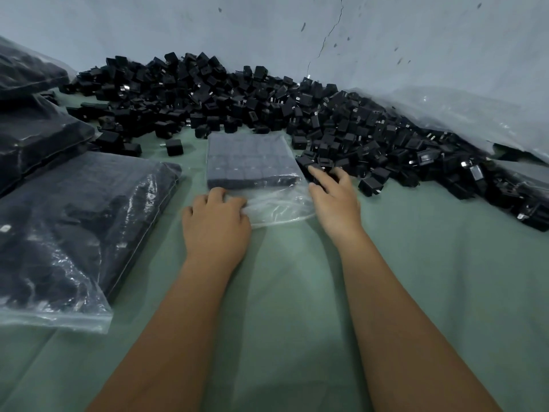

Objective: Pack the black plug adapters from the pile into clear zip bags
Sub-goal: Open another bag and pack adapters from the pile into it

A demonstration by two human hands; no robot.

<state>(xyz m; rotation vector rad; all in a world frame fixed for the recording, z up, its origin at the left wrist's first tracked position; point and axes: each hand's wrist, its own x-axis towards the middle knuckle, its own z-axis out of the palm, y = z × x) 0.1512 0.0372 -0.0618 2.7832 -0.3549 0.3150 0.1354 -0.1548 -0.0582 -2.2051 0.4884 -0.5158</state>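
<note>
A clear zip bag (252,162) lies flat in the middle of the green cloth, with black plug adapters lined up in rows inside. Its open mouth (279,209) faces me. My left hand (215,220) grips the left side of that mouth with curled fingers. My right hand (334,197) sits at the bag's right edge, fingers stretched onto adapters at the near edge of the big black pile (267,102); I cannot tell whether it holds one. The pile runs from the back left to the far right.
Filled zip bags (74,233) are stacked at the left, one near and others (32,135) behind. Crumpled clear plastic (463,120) lies against the wall at the right. Green cloth (297,292) covers the surface under my forearms.
</note>
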